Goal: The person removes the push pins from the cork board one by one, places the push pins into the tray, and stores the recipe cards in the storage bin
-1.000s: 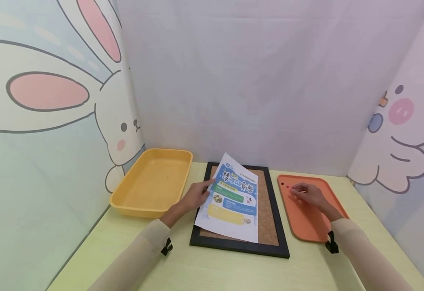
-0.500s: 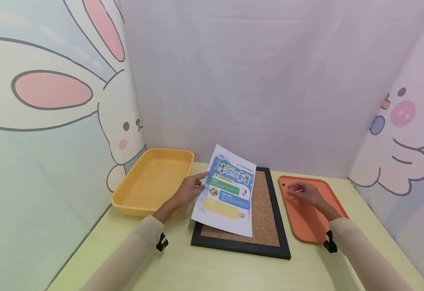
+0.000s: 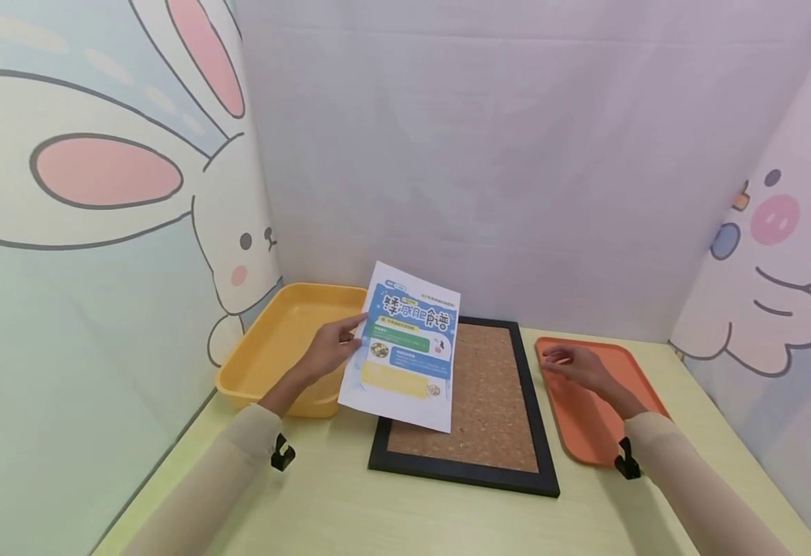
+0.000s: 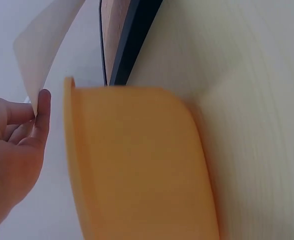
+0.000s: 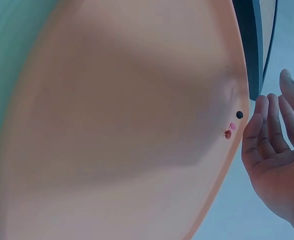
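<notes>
My left hand (image 3: 329,351) pinches the left edge of a printed paper sheet (image 3: 405,347) between thumb and fingers. The sheet, a blue and white poster, hangs tilted above the left part of a black-framed cork board (image 3: 494,398). In the left wrist view the sheet (image 4: 47,42) rises from the pinching fingertips. My right hand (image 3: 582,367) hovers over the orange tray (image 3: 600,421), fingers loosely bent, with nothing visible in them. Small black (image 5: 239,115), pink (image 5: 232,126) and red pieces (image 5: 228,134) lie near the tray's rim, beside that hand.
A yellow plastic bin (image 3: 290,328) stands left of the board, with my left hand partly over its near right side. The board and tray lie on a pale wooden table (image 3: 405,517). A grey-white cloth wall (image 3: 482,154) closes off the back.
My left hand has lifted the sheet and carried it left, baring more of the cork. The right hand has shifted slightly left toward the tray's edge.
</notes>
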A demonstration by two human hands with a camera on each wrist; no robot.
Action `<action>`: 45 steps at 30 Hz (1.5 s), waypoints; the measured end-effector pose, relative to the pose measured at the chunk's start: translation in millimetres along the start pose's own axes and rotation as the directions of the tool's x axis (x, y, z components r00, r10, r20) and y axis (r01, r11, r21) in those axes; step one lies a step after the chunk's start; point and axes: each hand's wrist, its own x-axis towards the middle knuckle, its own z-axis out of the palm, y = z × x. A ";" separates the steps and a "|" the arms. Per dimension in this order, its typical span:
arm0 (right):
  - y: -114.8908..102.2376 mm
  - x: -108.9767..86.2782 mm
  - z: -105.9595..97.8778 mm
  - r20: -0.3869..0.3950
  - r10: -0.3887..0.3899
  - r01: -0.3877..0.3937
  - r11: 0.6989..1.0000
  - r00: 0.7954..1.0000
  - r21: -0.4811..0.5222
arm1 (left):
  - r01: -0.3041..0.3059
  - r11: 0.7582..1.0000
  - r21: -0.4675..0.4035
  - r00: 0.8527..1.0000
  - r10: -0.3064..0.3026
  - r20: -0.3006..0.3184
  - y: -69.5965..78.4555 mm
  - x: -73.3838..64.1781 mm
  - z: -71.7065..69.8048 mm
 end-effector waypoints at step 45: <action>-16.5 10.7 8.0 -0.005 -0.043 0.043 0.999 0.999 -0.025 | 0.132 0.942 0.308 0.991 -0.127 -0.034 -80.9 -1.5 -133.0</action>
